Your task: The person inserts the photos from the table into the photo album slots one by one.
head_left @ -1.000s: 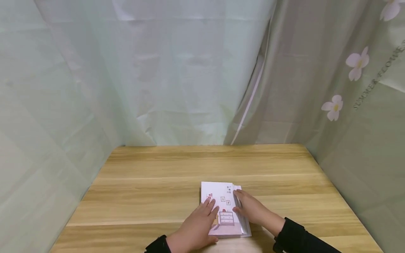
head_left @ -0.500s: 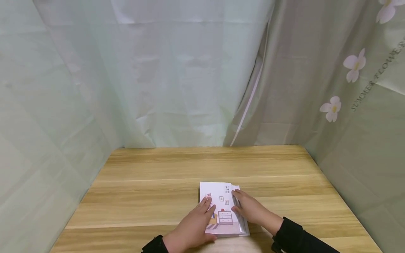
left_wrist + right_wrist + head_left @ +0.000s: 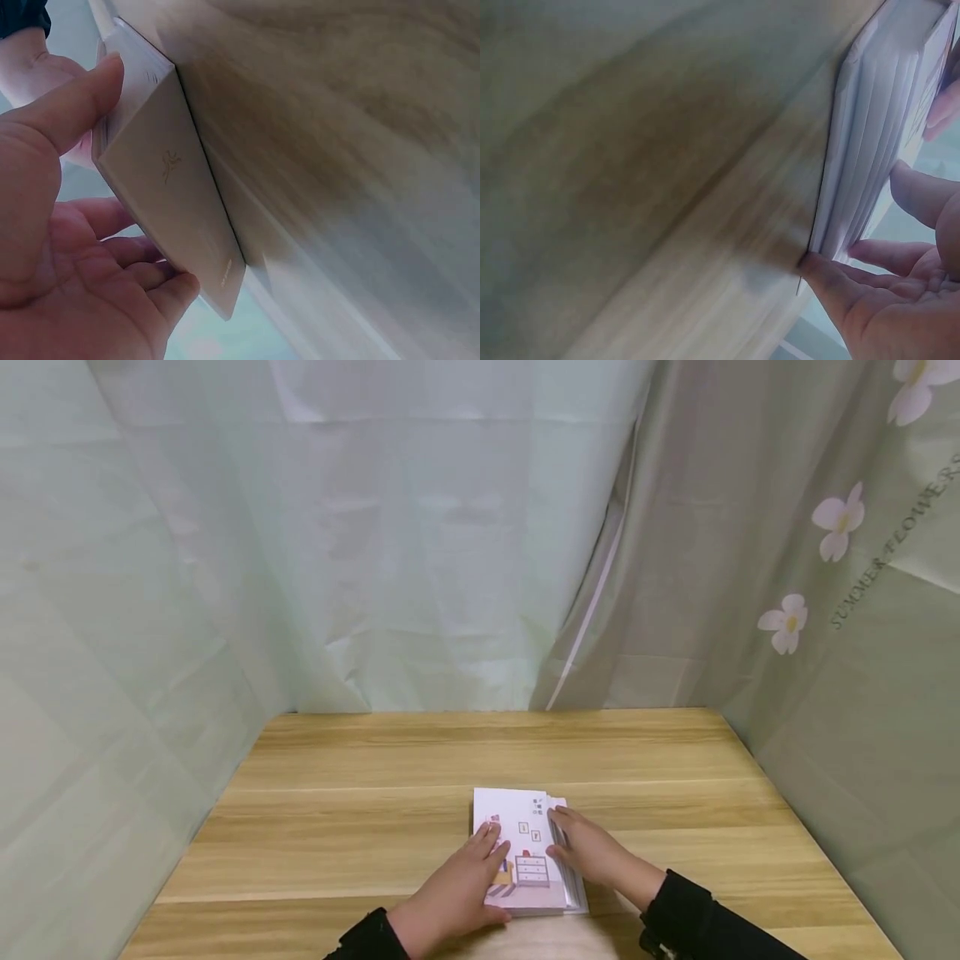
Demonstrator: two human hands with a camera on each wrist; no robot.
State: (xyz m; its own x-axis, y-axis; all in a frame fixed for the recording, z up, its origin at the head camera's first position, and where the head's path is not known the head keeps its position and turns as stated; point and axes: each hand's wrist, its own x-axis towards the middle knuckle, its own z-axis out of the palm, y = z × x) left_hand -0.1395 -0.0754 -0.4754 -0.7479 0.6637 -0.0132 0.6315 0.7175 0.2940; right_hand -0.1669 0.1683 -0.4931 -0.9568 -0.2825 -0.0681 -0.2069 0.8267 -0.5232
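Observation:
A thick hardcover book point(image 3: 525, 868) lies flat on the wooden table, closed, its pale cover printed with a chest of drawers and small pictures. In the left wrist view its plain spine point(image 3: 172, 172) carries a small gold mark. My left hand point(image 3: 457, 885) rests over the book's left side, fingers on the cover, thumb at the near edge. At the opposite side, my right hand point(image 3: 592, 852) touches the page side with thumb and fingers apart. The right wrist view shows layered page edges point(image 3: 877, 127), the thumb near the upper cover and a fingertip low by the table.
The wooden table point(image 3: 337, 827) stretches out behind and to both sides of the book. Pale curtains point(image 3: 420, 568) surround it at the back and sides; the right curtain point(image 3: 847, 710) bears flowers and lettering.
The head view has shifted slightly. Both hands stay on the closed book, with barely any movement of their own.

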